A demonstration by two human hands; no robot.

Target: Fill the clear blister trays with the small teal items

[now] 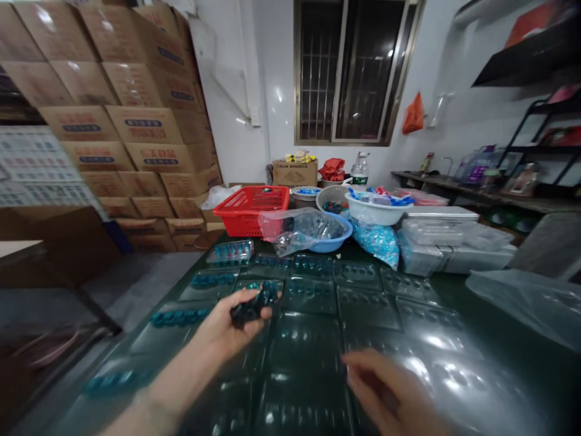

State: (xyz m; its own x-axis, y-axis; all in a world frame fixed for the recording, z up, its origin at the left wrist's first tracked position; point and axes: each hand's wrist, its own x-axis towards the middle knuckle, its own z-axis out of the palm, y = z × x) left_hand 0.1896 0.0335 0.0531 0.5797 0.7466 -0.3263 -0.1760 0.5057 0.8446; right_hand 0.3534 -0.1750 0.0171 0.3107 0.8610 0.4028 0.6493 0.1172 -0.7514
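Note:
My left hand (242,315) is closed around a handful of small glossy teal and dark pieces (265,295), held above the clear plastic trays. Lower right, my right hand (385,390) is blurred, its thumb and fingers drawn together; whatever is between them cannot be made out. Rows of clear moulded trays (308,345) cover the dark green table (494,327). On the left, several trays carry teal pieces in a row, among them one strip of teal pieces (179,317) beside my left forearm. A tray at the far left corner (230,252) holds teal and reddish pieces.
Along the table's back stand a red basket (252,212), a blue basin (331,239) with a plastic bag, a white basin (379,209) and a bag of blue bits (374,242). Stacked clear trays (440,236) sit back right. Cardboard boxes (140,133) are piled left.

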